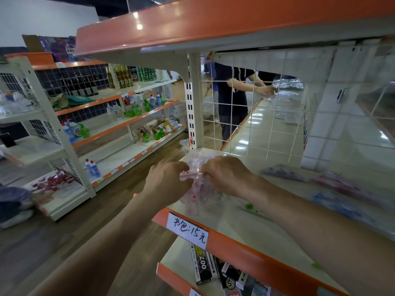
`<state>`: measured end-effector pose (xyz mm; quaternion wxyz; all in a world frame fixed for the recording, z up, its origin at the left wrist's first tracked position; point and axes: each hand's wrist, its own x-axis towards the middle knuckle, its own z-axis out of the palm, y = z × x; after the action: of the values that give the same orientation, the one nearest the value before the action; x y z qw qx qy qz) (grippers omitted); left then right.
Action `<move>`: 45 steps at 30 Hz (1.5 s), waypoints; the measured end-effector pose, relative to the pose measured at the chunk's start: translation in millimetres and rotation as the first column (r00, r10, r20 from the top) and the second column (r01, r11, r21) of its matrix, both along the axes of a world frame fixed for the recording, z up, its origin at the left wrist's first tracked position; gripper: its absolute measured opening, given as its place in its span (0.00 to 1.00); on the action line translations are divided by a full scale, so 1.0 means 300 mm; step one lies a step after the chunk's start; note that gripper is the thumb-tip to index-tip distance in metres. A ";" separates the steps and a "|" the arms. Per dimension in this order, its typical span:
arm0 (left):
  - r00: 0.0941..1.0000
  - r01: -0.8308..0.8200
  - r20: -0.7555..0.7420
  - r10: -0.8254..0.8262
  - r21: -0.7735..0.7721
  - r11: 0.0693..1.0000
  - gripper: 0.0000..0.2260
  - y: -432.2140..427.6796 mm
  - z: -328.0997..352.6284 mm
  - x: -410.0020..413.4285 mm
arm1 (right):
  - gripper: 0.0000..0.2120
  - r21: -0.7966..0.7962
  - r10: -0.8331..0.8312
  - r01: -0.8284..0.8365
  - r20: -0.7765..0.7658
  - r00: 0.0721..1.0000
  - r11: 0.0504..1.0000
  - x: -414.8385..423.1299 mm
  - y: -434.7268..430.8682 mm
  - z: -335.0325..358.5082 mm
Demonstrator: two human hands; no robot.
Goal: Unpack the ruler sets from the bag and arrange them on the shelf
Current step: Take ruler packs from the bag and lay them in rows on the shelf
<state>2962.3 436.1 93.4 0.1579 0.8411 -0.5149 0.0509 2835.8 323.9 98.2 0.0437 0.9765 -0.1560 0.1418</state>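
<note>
Both hands are at the near end of the cream shelf board with the orange front edge [235, 223], right at the foot of the white slotted upright post [193, 107]. Between them is the clear crinkled plastic bag [197, 160], resting on the board just in front of the post.

The left hand [168, 180] has its fingers curled in, pinching the film on its side. The right hand [226, 174] mirrors it, fingertips closed on the opposite fold. Two pinches facing each other look like a grip for pulling the bag's mouth apart, not for lifting it.

Inside and below the hands, the pink-and-white printed ruler sets [193, 202] show through the plastic. They are blurred, so I cannot count them. They lie in the bag, on the board, a little nearer the camera than the post.

Off to the right of the post, flat packs already lie spread along the board: a purple-blue pack [282, 172], a red-pink pack [342, 184] farther out, and a blue pack [339, 207] nearer the front edge. They lie apart from one another, which suggests they are being arranged, and it leaves the stretch by the post free for opening the bag.
</note>
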 end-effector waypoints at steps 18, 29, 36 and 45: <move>0.967 -0.247 0.057 0.248 -0.019 0.969 0.10 0.116 0.000 0.100 | 0.19 0.161 -0.127 0.169 -0.245 0.961 0.972 0.129 0.017 0.021; 0.967 -0.256 -0.014 0.255 -0.094 0.962 0.10 0.119 0.010 0.100 | 0.14 0.058 -0.061 0.072 -0.177 0.982 0.996 0.148 -0.002 0.002; 0.976 -0.218 -0.040 0.215 -0.145 0.965 0.09 0.058 0.046 0.054 | 0.07 -0.037 0.046 -0.044 0.044 0.998 0.998 0.072 -0.004 0.041; 0.997 -0.070 -0.048 0.067 -0.078 0.994 0.11 -0.053 0.102 -0.070 | 0.10 -0.071 0.023 -0.013 0.149 0.989 0.997 -0.115 -0.088 0.129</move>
<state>2941.3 420.3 124.0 0.2012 0.8522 -0.4796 0.0580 2801.3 297.4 137.0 0.0645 0.9624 -0.1450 0.2202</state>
